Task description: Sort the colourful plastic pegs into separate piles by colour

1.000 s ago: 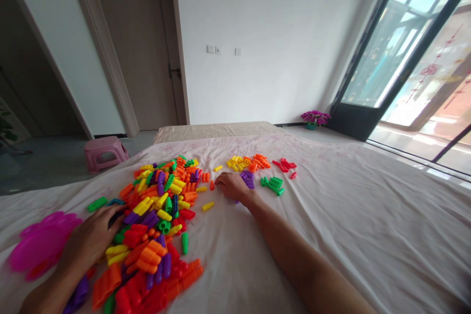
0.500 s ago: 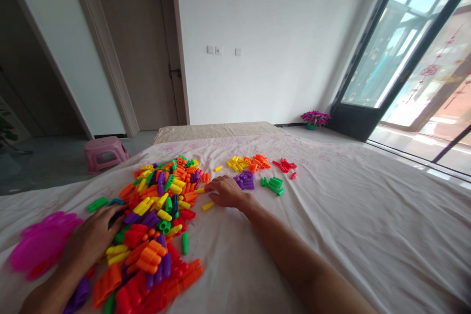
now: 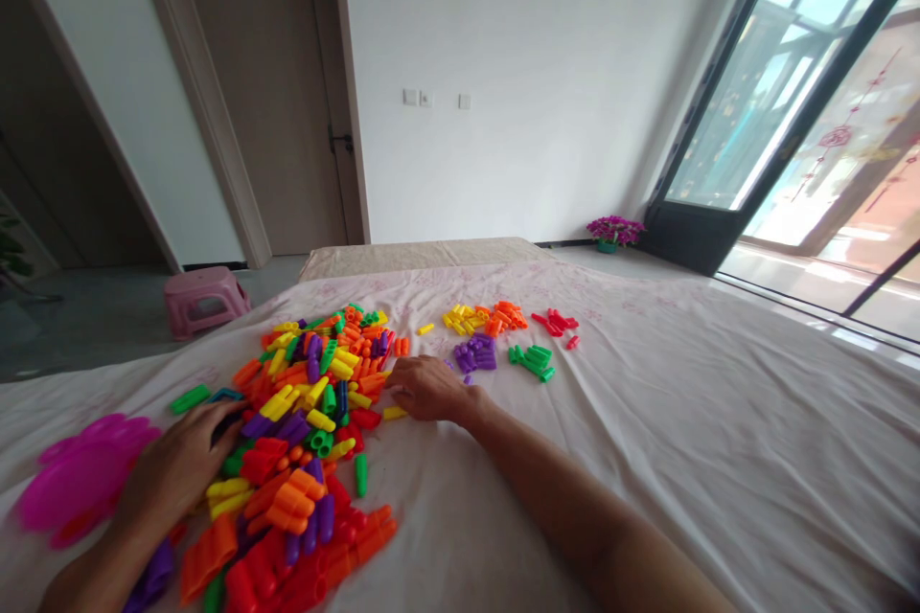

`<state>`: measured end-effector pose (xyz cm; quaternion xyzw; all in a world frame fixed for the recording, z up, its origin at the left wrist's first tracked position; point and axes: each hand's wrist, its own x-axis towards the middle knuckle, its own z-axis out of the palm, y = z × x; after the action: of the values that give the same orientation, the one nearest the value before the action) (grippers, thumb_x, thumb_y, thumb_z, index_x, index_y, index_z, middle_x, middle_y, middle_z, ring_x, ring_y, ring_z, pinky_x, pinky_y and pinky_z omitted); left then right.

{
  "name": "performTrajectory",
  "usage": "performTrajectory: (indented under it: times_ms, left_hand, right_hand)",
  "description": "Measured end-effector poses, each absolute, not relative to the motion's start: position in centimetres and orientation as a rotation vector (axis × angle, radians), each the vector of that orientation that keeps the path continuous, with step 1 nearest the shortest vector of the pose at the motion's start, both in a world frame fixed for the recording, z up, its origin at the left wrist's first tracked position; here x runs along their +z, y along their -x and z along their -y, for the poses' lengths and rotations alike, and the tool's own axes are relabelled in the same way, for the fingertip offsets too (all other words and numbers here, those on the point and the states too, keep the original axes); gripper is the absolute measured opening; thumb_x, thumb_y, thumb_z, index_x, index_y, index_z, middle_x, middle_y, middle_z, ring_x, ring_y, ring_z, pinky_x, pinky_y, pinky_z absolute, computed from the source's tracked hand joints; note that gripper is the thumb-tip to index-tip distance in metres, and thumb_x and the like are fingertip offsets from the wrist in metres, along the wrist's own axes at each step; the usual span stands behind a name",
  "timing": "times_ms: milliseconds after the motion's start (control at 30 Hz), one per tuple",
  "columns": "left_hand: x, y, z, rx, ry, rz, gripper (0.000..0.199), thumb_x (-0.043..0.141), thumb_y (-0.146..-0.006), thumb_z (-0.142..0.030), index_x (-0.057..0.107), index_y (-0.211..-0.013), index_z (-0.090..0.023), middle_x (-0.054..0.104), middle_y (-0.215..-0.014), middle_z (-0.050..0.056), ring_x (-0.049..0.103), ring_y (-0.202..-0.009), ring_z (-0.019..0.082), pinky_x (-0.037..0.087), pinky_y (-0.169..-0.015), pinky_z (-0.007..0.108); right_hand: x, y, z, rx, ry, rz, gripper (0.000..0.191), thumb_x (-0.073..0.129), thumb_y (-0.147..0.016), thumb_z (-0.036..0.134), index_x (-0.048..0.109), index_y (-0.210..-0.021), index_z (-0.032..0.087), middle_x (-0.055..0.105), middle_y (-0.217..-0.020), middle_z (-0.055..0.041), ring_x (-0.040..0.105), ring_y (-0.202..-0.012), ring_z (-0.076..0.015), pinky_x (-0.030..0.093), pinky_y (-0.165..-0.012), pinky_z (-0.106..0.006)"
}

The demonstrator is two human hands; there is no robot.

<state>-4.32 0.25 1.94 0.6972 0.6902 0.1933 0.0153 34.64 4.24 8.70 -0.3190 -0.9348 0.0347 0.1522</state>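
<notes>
A large heap of bright plastic peg-shaped building pieces (image 3: 291,426) in orange, red, yellow, green and purple lies on the cloth. At its left side rests my left hand (image 3: 183,455), fingers bent and apart against the pieces, the tips partly hidden. My right hand (image 3: 429,389) is palm down at the heap's right edge, with loosely bent fingers touching the pieces there. A loose yellow piece (image 3: 394,413) lies just under its fingers. Beyond this hand are small sorted groups: yellow pieces (image 3: 464,318), orange pieces (image 3: 507,317), purple pieces (image 3: 475,353), green pieces (image 3: 532,361) and red pieces (image 3: 556,322).
A magenta plastic tray (image 3: 76,474) lies left of my left hand. The pale wrinkled cloth (image 3: 682,421) spreads over the surface. Further off are a pink stool (image 3: 207,300), a door (image 3: 269,96) and a pot of purple flowers (image 3: 615,231).
My right hand has shifted slightly left towards the heap, and the loose yellow piece beside it has moved left too. A small purple piece now shows behind the hand. My left hand stays put.
</notes>
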Motion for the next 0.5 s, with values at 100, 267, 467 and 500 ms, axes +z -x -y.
performTrajectory:
  times_ms: [100, 267, 467, 500]
  left_hand:
    - [1.79, 4.42, -0.35, 0.611, -2.179, -2.140, 0.048, 0.036, -0.091, -0.049, 0.058, -0.121, -0.019, 0.059, -0.128, 0.011, 0.056, -0.118, 0.027, 0.042, -0.101, 0.040]
    - [1.65, 4.51, -0.43, 0.620, -2.185, -2.145, 0.047, 0.037, -0.090, -0.049, 0.059, -0.120, -0.020, 0.060, -0.128, 0.011, 0.057, -0.116, 0.027, 0.042, -0.102, 0.040]
    - [1.97, 4.30, -0.26, 0.624, -2.184, -2.147, 0.048, 0.036, -0.091, -0.048, 0.060, -0.120, -0.019, 0.060, -0.127, 0.012, 0.057, -0.116, 0.027, 0.043, -0.101, 0.041]
    - [2.01, 4.27, -0.26, 0.620, -2.180, -2.149, 0.048, 0.036, -0.091, -0.048, 0.060, -0.120, -0.019, 0.061, -0.127, 0.012, 0.057, -0.116, 0.028, 0.043, -0.101, 0.041]
  right_hand:
    - [8.39, -34.67, -4.42, 0.073, 0.985, 2.608, 0.033, 0.059, -0.083, 0.018, 0.063, -0.116, 0.022, 0.063, -0.119, -0.0058, 0.061, -0.102, -0.0184, 0.045, -0.084, -0.027]
    - [8.10, -34.91, -4.62, 0.060, 0.952, 2.664, 0.043, 0.066, -0.080, 0.023, 0.060, -0.122, 0.023, 0.064, -0.116, -0.0059, 0.060, -0.104, -0.0215, 0.044, -0.088, -0.031]
    - [8.43, -34.96, -4.44, 0.099, 0.908, 2.698, 0.041, 0.069, -0.080, 0.028, 0.062, -0.120, 0.023, 0.067, -0.108, -0.0049, 0.061, -0.100, -0.0210, 0.043, -0.085, -0.030]
    - [8.48, -34.94, -4.41, 0.101, 0.913, 2.698, 0.039, 0.069, -0.081, 0.030, 0.062, -0.119, 0.023, 0.067, -0.106, -0.0048, 0.061, -0.099, -0.0208, 0.043, -0.084, -0.029]
